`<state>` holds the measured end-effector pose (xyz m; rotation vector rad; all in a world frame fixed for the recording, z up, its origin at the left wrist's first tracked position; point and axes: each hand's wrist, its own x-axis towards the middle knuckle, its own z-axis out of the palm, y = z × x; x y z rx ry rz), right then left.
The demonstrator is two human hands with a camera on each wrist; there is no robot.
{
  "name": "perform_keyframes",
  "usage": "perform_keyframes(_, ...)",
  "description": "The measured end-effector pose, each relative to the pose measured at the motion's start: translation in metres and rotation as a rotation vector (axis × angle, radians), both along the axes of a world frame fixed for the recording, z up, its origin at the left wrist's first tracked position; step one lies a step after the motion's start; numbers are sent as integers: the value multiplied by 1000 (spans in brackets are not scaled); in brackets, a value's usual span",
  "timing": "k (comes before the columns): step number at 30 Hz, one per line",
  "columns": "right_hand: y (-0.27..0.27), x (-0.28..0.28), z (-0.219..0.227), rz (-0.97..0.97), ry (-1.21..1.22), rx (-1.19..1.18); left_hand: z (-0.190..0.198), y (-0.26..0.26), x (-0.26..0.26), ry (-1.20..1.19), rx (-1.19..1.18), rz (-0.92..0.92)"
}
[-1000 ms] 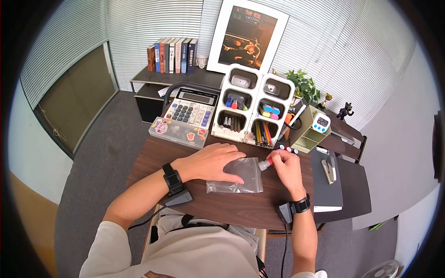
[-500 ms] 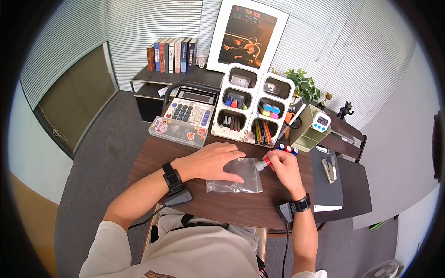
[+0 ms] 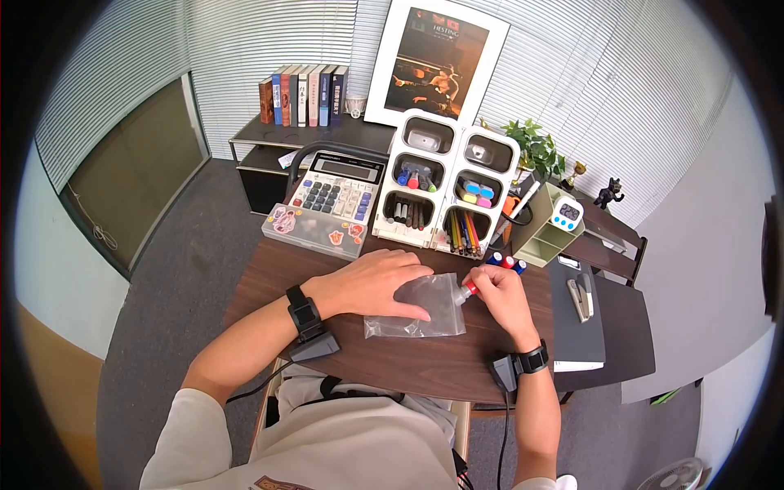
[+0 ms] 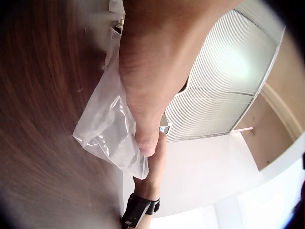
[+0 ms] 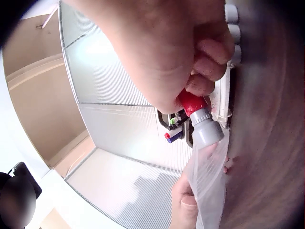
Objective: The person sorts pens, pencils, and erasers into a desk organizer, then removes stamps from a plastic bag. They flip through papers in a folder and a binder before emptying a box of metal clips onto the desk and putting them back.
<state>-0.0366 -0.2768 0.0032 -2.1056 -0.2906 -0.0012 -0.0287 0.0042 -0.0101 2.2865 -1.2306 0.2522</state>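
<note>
A transparent zip bag (image 3: 437, 306) lies on the dark wooden table in front of the person. Over its left part my left hand (image 3: 371, 286) rests with fingers and thumb spread, the thumb (image 4: 146, 140) lying on the plastic. My right hand (image 3: 505, 300) grips a small red bottle (image 5: 193, 102) with a grey cap (image 5: 207, 130), fingers curled round the red body. Cap first, the bottle tilts toward the bag's right edge, and the cap overlaps that edge in the head view. The right wrist view shows the cap right at the raised plastic edge.
Behind the hands stand a white organizer (image 3: 433, 237) with pens and markers, and a large calculator (image 3: 335, 192). Several small bottles (image 3: 508, 262) with blue and red tops stand beyond my right hand. A green holder (image 3: 535, 245) with a timer and a stapler (image 3: 581, 298) are at right.
My right hand has brought the bottle slightly left, so its cap now overlaps the bag's right edge. That edge has shifted a little. My left hand has stayed in place.
</note>
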Motion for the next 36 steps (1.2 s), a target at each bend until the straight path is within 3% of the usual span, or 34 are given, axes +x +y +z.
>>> perform_keyframes(6,6,-4,1,142,266,230,-2,-2,0,20,-45,35)
perform_keyframes(8,9,-5,1,180,280,232,-2,-3,1,126,-59,75)
perform_keyframes(11,9,-7,2,246,312,215,-12,-3,7,78,-122,59)
perform_keyframes(16,10,-5,-10,339,161,117,-15,-2,9,162,-147,45)
perform_keyframes(20,13,-9,-2,265,151,-83,-16,-3,9,207,-158,40)
perform_keyframes(22,14,-7,-7,281,-127,-154,-16,-3,10,198,-155,41)
perform_keyframes(26,16,-7,-12,249,-121,-173,-18,-3,10,176,-166,39)
perform_keyframes(28,18,-7,-16,238,-51,-65,-20,-4,11,173,-168,29)
perform_keyframes(31,22,-10,-11,245,73,-85,-18,-4,10,183,-155,17)
perform_keyframes(36,25,-11,-15,297,-83,-116,-20,-4,10,208,-154,15)
